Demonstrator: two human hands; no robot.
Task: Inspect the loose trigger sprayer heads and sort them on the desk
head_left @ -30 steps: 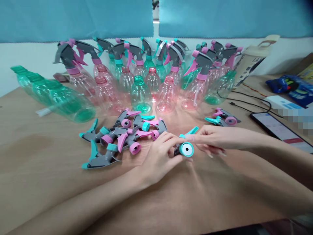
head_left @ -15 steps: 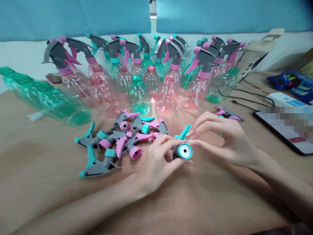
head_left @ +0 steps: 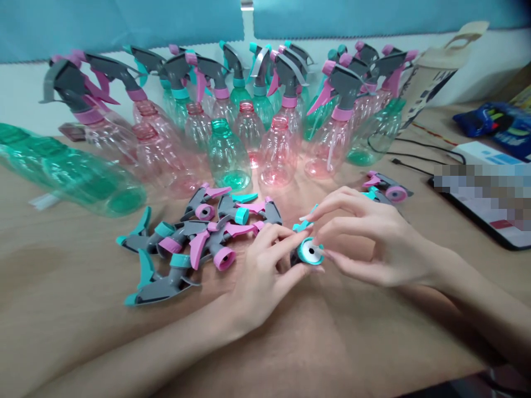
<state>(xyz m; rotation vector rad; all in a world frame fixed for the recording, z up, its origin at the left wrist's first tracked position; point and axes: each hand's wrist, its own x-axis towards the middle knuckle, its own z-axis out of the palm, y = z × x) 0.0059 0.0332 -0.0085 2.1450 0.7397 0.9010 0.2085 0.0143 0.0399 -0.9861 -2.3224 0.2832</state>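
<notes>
My left hand (head_left: 269, 265) is closed around a trigger spray head (head_left: 295, 255) whose teal collar (head_left: 302, 249) faces me. Inside the collar shows a white disc (head_left: 307, 256) with a dark centre hole. My right hand (head_left: 369, 237) is curled, its thumb and fingertips pinched together at the collar's right rim beside the disc. Whatever lies between those fingertips is too small to make out. The teal trigger (head_left: 302, 226) sticks up behind the fingers. Left of my left hand lies a pile of loose spray heads (head_left: 207, 237) with pink or teal collars.
Behind stand pink and green bottles, some with spray heads, including an open green bottle (head_left: 228, 157). Green bottles (head_left: 95, 177) lean or lie at left. At right are another loose spray head (head_left: 385, 185), a phone (head_left: 493, 215), black cable (head_left: 418, 142), blue packet (head_left: 489, 124) and beige tumbler (head_left: 435, 77).
My right fingertips have come down from above the collar to its right rim, beside the white disc. The left hand keeps its hold, and the camera view has shifted slightly.
</notes>
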